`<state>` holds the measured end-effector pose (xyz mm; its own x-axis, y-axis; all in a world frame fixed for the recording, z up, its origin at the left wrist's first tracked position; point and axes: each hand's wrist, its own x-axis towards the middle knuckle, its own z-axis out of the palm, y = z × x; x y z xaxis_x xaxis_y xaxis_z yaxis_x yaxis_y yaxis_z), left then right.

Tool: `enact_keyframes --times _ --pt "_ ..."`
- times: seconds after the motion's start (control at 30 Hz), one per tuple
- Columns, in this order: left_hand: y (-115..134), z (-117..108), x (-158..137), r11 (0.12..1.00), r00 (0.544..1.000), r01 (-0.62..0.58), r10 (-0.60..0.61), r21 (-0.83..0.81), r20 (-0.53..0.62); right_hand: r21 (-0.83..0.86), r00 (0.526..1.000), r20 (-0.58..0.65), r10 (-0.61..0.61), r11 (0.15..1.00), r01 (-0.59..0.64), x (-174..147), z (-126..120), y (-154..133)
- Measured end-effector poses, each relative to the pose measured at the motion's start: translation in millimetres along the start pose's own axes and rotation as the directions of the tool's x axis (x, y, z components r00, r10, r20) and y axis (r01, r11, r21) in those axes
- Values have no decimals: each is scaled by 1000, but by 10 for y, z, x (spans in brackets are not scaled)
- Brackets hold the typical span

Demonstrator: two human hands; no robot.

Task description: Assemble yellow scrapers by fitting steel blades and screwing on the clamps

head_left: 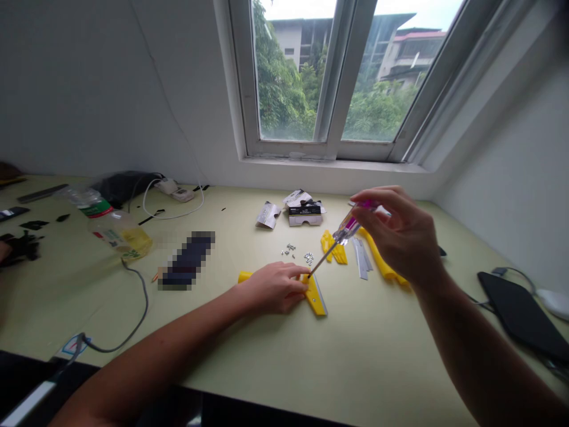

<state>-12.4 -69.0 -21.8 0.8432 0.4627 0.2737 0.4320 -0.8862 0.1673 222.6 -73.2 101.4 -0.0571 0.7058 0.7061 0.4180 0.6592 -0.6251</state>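
Left hand, right hand: bare, slim-fingered. Left forearm, right forearm: bare along visible length, tapered, smooth in outline.

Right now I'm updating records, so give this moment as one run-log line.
left hand: holding yellow scraper | right hand: holding screwdriver | screwdriver tip: at scraper | screws, nuts: loose on table

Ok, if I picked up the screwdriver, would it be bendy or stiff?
The screwdriver would probably feel stiff, because its metal-looking shaft is straight. It may feel heavier at the handle, which is much thicker.
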Motion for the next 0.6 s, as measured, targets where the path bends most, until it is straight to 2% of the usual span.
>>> enact_keyframes --times 0.13,0.33,0.5,0.6 --pt "2 -7 4 1000 1000 6 -6 -4 7 36 998 62 3 999 -6 -6 -2 7" --pt "5 -14 4 1000 1000 -3 3 4 11 -90 1000 -7 -15 996 14 -18 4 8" --pt "2 -6 7 1000 1000 8 -8 16 10 -3 994 105 0 1000 0 -14 -25 -21" --pt "-11 10 8 1000 1000 2 -2 22 1 -100 999 49 8 995 -3 -11 -30 -20"
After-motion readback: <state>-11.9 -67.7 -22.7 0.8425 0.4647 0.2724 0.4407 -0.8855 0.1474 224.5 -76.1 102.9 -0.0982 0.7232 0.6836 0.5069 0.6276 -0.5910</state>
